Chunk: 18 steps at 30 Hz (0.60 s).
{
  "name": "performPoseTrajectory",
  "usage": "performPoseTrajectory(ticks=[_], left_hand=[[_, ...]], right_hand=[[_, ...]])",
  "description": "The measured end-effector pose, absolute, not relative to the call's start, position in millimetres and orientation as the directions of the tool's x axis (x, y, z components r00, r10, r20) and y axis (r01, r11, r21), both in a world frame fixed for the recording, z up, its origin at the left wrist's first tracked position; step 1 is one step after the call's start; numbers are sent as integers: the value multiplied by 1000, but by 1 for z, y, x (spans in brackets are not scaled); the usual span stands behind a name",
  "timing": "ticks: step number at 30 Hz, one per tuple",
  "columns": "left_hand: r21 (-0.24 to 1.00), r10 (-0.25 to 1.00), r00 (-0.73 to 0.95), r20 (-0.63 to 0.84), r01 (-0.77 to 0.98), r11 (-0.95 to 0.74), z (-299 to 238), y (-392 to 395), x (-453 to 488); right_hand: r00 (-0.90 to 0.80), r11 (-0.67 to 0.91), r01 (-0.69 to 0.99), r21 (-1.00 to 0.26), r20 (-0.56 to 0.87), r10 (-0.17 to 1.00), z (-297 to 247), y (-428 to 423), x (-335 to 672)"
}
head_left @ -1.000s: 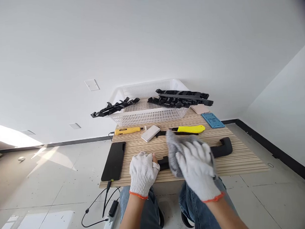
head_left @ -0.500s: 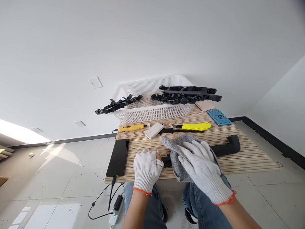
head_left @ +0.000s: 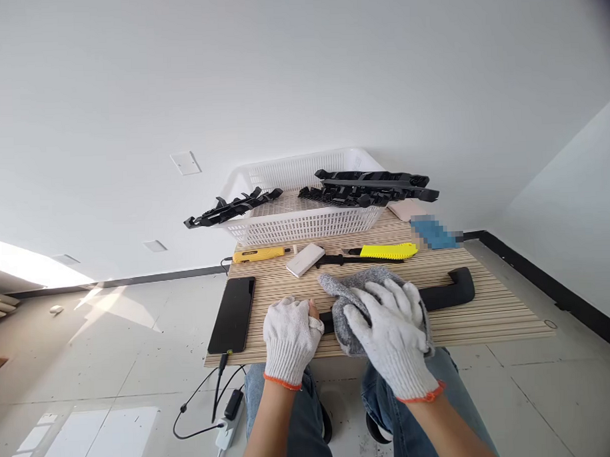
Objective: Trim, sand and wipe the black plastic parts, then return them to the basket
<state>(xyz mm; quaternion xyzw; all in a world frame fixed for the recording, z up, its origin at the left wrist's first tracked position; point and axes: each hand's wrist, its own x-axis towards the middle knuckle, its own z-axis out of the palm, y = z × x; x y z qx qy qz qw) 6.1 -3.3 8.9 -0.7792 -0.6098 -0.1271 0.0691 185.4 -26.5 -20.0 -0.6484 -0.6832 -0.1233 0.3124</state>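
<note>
A long black plastic part (head_left: 445, 297) with a raised hooked right end lies across the front of the table. My left hand (head_left: 291, 332), in a white knit glove with an orange cuff, is closed on its left end; the thumb tip is bare. Over the middle of the part, my right hand (head_left: 393, 329), gloved alike, presses a folded grey cloth (head_left: 349, 340). The cloth hides that stretch of the part, and its bunched corner sticks out beyond the right fingers. Those fingers are slightly spread over it.
Behind the hands lie a white box-shaped item (head_left: 305, 260), a yellow cutter knife (head_left: 388, 251) and a yellow pen-shaped tool (head_left: 258, 255). A phone (head_left: 232, 314) with a cable is at left. A white basket (head_left: 305, 226) holds black plastic parts (head_left: 373, 186). A blurred blue item (head_left: 434, 232) lies right.
My right wrist has swung to the left, and the fingers have turned more upright on the cloth. My left hand keeps its hold on the part. The whole view has shifted slightly.
</note>
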Motion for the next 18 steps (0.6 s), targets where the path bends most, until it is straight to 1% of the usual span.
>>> performPoseTrajectory(ticks=[4, 9, 13, 18], left_hand=[[46, 924, 223, 311, 967, -249, 5, -3, 4], [43, 936, 223, 273, 969, -244, 6, -3, 3], [42, 941, 231, 247, 968, -248, 9, -2, 4], [68, 944, 226, 241, 966, -249, 10, -3, 4]], right_hand=[[-16, 180, 954, -238, 563, 826, -15, -26, 172], [-53, 226, 947, -230, 579, 813, -17, -28, 180], [-49, 200, 961, -191, 594, 803, -22, -25, 199], [-15, 146, 979, -142, 664, 748, -31, -21, 238]])
